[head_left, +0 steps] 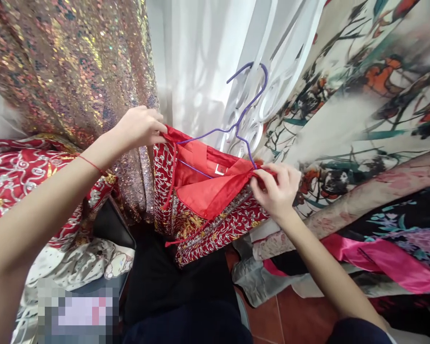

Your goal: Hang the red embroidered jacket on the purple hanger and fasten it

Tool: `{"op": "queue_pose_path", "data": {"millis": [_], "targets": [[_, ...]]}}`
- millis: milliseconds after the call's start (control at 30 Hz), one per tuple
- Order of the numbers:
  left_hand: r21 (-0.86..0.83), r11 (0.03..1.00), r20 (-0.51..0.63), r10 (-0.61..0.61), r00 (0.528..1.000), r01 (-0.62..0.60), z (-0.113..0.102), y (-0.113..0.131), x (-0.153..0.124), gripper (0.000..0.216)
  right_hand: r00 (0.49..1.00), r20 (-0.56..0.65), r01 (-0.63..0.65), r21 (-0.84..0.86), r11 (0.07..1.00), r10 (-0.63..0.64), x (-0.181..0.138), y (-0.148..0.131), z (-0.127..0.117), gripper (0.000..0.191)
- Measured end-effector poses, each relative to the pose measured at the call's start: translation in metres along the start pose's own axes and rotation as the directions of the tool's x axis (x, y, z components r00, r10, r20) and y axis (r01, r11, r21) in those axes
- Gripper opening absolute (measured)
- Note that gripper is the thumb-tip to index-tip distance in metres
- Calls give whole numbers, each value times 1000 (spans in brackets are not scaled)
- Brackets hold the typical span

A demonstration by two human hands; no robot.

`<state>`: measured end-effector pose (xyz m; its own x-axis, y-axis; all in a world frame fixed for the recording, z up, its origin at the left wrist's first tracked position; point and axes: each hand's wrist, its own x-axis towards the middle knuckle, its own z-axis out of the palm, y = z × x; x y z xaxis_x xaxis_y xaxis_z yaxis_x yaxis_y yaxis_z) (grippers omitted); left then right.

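A red embroidered garment [204, 217] with a plain red lining hangs between my hands. A purple wire hanger [241, 114] sits inside its neck opening, hook pointing up. My left hand [139, 126] pinches the garment's left shoulder where the hanger's arm ends. My right hand [277, 188] grips the right shoulder fabric at the hanger's other end. A thin red cord circles my left wrist.
A sequinned gold fabric [71, 62] hangs at the left, a white curtain [200, 57] behind, a floral printed cloth [361, 95] at the right. Another red embroidered piece [17, 177] lies left. Pink and dark fabrics [387, 258] pile on the tiled floor [294, 315].
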<state>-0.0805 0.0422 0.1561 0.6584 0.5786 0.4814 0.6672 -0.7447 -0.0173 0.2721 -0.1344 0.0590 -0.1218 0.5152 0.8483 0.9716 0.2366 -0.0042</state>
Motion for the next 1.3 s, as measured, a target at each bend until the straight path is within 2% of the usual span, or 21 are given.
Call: {"op": "queue_pose_path", "data": {"millis": [67, 167, 233, 333, 433, 533, 633, 733, 800, 1000, 1133, 1300], "targets": [[-66, 996, -23, 53, 998, -55, 3, -1, 4, 29, 990, 95, 108, -14, 994, -106, -1, 1, 9, 20], [-193, 977, -32, 88, 996, -93, 14, 4, -1, 22, 940, 216, 258, 61, 964, -265, 3, -10, 23, 29], [-249, 964, -60, 77, 995, -90, 24, 11, -9, 23, 914, 204, 339, 86, 937, -349, 13, -26, 34, 27], [-261, 964, -184, -3, 983, -46, 42, 25, -21, 30, 887, 126, 434, 103, 895, -444, 38, -58, 54, 25], [-306, 952, -273, -119, 955, 31, 54, 35, -29, 35, 892, 68, 439, 111, 891, -448, 71, -87, 74, 21], [-366, 920, -271, -246, 931, 137, 59, 41, -34, 36, 895, 61, 434, 116, 893, -443, 99, -104, 88, 18], [-352, 913, -267, -310, 913, 207, 61, 49, -38, 31, 861, 131, 480, 105, 871, -491, 112, -109, 94, 27], [-317, 914, -281, -344, 896, 252, 65, 61, -42, 21, 833, 225, 500, 86, 862, -505, 111, -109, 93, 34], [-313, 915, -276, -345, 897, 255, 67, 70, -44, 24, 833, 236, 496, 85, 864, -501, 106, -108, 92, 35], [-259, 954, -194, -206, 959, 152, 65, 78, -54, 20, 813, 201, 532, 122, 838, -546, 95, -103, 90, 36], [-230, 968, -192, -145, 971, 99, 59, 79, -61, 12, 838, 208, 484, 147, 863, -505, 93, -105, 90, 41], [-224, 958, -207, -226, 952, 178, 58, 89, -63, 23, 854, 213, 445, 173, 879, -474, 92, -110, 88, 37]]}}
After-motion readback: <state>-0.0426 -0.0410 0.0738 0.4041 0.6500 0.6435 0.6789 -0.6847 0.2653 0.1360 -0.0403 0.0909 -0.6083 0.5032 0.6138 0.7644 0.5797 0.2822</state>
